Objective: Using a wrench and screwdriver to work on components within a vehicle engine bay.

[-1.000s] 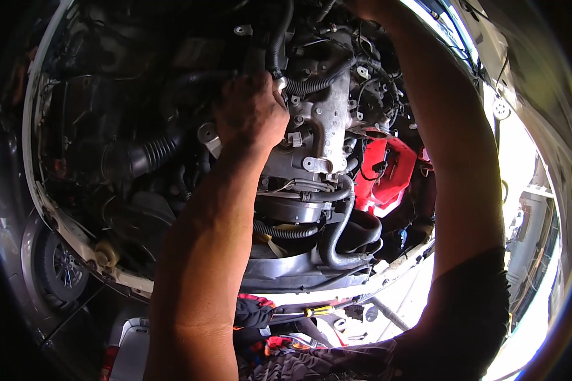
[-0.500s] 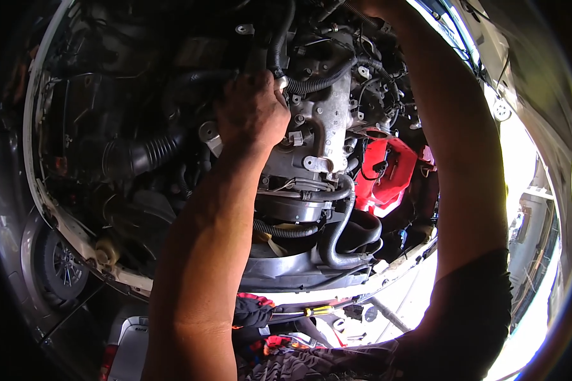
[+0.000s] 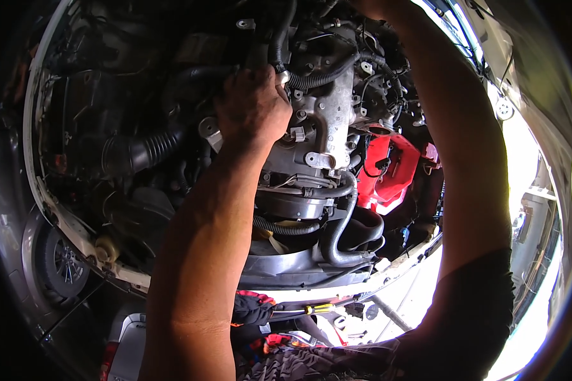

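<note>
Over the middle of a car engine (image 3: pixel 333 114), my left hand (image 3: pixel 254 105) is closed, knuckles up. Its fingertips are curled down out of sight, so what they grip is hidden. Beside its thumb are a pale band (image 3: pixel 281 78) and a black corrugated wiring sleeve (image 3: pixel 324 79) that runs off to the right. My right arm reaches up along the right side. Only a dark part of my right hand (image 3: pixel 376 7) shows at the top edge, near the back of the engine bay; its fingers are hidden.
A red funnel-like part (image 3: pixel 388 168) sits right of the engine. A ribbed intake hose (image 3: pixel 140 152) lies to the left, and a bent coolant hose (image 3: pixel 343 235) in front. Beyond the front edge lie a yellow-handled screwdriver (image 3: pixel 320 309) and dark cloth. The raised hood (image 3: pixel 534 70) is at right.
The view has shifted very slightly. My left hand stays closed at the same spot by the wiring sleeve, and my right hand remains at the top edge.
</note>
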### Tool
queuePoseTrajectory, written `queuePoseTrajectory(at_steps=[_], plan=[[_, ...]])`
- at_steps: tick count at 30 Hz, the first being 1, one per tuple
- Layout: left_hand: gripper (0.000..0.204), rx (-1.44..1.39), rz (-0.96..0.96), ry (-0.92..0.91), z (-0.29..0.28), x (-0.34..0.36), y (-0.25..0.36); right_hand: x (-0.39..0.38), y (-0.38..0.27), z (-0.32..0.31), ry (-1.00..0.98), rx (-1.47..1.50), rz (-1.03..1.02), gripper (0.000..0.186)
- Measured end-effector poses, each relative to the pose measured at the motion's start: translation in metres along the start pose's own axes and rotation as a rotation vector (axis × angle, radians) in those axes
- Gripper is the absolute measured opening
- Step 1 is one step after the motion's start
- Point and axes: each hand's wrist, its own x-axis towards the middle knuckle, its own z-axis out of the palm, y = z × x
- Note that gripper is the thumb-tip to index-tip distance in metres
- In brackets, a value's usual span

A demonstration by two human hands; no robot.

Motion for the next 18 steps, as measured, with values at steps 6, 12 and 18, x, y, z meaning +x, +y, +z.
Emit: queuePoseTrajectory(at_steps=[6, 12, 18], plan=[[0.02, 0.009, 0.018, 0.037, -0.001, 0.001, 0.0, -0.003, -0.005, -0.007, 0.011, -0.134, 0.076, 0.019], [0.02, 0.006, 0.009, 0.014, -0.001, 0.0, 0.0, -0.013, -0.016, -0.023, 0.027, 0.347, 0.158, 0.022], [0.02, 0.01, 0.017, 0.064, 0.002, 0.0, 0.0, 0.002, -0.008, -0.015, -0.204, -0.621, -0.264, 0.017]])
